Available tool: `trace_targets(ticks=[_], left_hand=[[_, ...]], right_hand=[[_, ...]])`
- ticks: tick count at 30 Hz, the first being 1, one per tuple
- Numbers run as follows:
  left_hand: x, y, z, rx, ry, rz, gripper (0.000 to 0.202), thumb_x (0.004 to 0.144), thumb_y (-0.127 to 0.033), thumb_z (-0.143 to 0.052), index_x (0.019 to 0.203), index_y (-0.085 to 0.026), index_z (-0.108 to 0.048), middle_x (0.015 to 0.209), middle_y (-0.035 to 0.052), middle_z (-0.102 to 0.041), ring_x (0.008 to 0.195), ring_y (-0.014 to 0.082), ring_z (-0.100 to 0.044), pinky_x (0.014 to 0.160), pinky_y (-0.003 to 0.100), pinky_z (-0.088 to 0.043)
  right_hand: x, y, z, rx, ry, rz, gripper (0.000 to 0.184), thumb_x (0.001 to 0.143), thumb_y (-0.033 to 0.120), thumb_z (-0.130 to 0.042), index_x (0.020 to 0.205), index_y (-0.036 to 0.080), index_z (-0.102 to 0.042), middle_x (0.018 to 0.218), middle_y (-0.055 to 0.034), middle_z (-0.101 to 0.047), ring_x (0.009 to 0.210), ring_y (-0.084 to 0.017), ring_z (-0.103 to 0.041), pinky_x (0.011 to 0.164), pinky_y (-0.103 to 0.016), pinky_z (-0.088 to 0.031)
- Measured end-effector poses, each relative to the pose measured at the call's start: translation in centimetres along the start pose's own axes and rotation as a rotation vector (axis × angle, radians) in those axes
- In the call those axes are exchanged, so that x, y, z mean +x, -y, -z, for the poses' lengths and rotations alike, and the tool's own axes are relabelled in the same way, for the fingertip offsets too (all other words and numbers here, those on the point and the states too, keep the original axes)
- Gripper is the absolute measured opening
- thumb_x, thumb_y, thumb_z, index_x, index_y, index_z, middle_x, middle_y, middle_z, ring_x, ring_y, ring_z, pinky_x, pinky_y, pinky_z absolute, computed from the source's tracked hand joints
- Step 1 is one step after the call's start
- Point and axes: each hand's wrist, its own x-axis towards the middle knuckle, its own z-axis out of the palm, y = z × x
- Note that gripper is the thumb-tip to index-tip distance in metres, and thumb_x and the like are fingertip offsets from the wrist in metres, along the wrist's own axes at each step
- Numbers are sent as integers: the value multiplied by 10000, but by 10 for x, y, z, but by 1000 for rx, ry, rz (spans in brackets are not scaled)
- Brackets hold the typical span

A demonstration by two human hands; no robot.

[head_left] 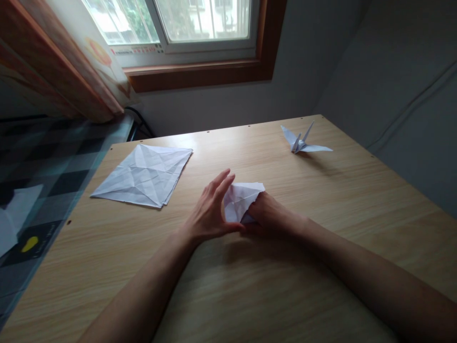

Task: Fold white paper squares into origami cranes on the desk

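Observation:
A partly folded white paper (240,199) stands between my hands at the middle of the wooden table (321,247). My left hand (209,212) rests against its left side, fingers stretched upward and the thumb touching its lower edge. My right hand (267,216) is closed on the paper's right side, its fingers tucked under or behind the paper.
A stack of creased white square sheets (144,175) lies at the table's far left. A finished white paper crane (303,142) stands at the far right corner. A checkered bed cover (43,181) with paper on it lies left of the table. A window and curtain are behind.

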Motion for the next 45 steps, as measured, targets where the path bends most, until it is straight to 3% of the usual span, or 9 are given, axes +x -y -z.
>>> trace_targets(ticks=[5, 9, 16, 21, 24, 28, 35, 41, 45], left_hand=[[3, 0, 1, -5, 181, 108, 1101, 617, -449, -841, 1490, -239, -206, 1432, 174, -448, 1277, 351, -479, 1058, 496, -409], [4, -3, 3, 15, 259, 108, 962, 645, -342, -802, 1458, -230, -300, 1439, 145, -453, 1285, 332, -470, 1082, 480, -381], [4, -1, 4, -31, 232, 123, 916, 697, -562, -744, 1444, -214, -343, 1416, 146, -488, 1273, 329, -482, 1076, 474, -380], [3, -1, 1, 29, 204, 169, 901, 708, -467, -762, 1452, -221, -318, 1339, 126, -561, 1206, 317, -538, 1040, 477, -405], [1, -2, -2, 46, 151, 185, 1007, 682, -468, -788, 1487, -225, -234, 1382, 152, -517, 1211, 330, -538, 1013, 480, -431], [0, -5, -2, 43, 109, 142, 1023, 720, -486, -760, 1509, -236, -158, 1433, 186, -458, 1247, 350, -511, 1003, 493, -434], [0, -3, 2, 30, 139, 107, 913, 816, -596, -599, 1514, -200, -162, 1351, 182, -532, 1196, 337, -537, 995, 480, -421], [2, -5, -4, 132, 152, 179, 806, 847, -522, -590, 1491, -201, -228, 1263, 146, -597, 1121, 314, -566, 950, 463, -428], [4, -9, -4, 195, 164, 234, 745, 840, -412, -605, 1465, -167, -281, 1233, 142, -614, 1094, 312, -562, 923, 460, -434]], right_hand=[[-1, -4, 5, 90, -14, 23, 322, 823, 345, -658, 1073, 142, -632, 1180, -166, -625, 1102, -322, -533, 965, -485, -414], [-2, -2, 7, 157, -1, 41, 310, 825, 289, -632, 1102, 151, -624, 1223, -153, -621, 1173, -314, -521, 1021, -492, -375], [-4, 4, 3, 137, -83, 168, 204, 871, 229, -532, 1032, 135, -614, 1049, -154, -662, 1048, -294, -559, 976, -499, -407], [-8, 1, 6, 165, -175, 179, 399, 860, 290, -604, 1209, 105, -541, 1198, -203, -609, 1162, -321, -523, 1020, -489, -411], [-10, -1, 7, 192, -167, 143, 484, 832, 344, -664, 1231, 115, -515, 1187, -202, -610, 1125, -322, -549, 959, -470, -463], [-9, 2, 10, 237, -164, 116, 569, 840, 295, -662, 1329, 123, -426, 1238, -197, -595, 1133, -301, -559, 953, -446, -473], [-6, 5, 13, 235, -118, 91, 291, 914, 276, -569, 1178, 156, -577, 1186, -159, -633, 1105, -267, -572, 993, -444, -452], [-9, 4, 9, 65, -151, 84, 214, 888, 283, -600, 1045, 155, -667, 1119, -152, -633, 1075, -297, -548, 924, -462, -464], [-13, 2, 12, 67, -154, -5, 218, 854, 308, -644, 1006, 155, -670, 1025, -122, -638, 952, -258, -561, 823, -387, -487]])
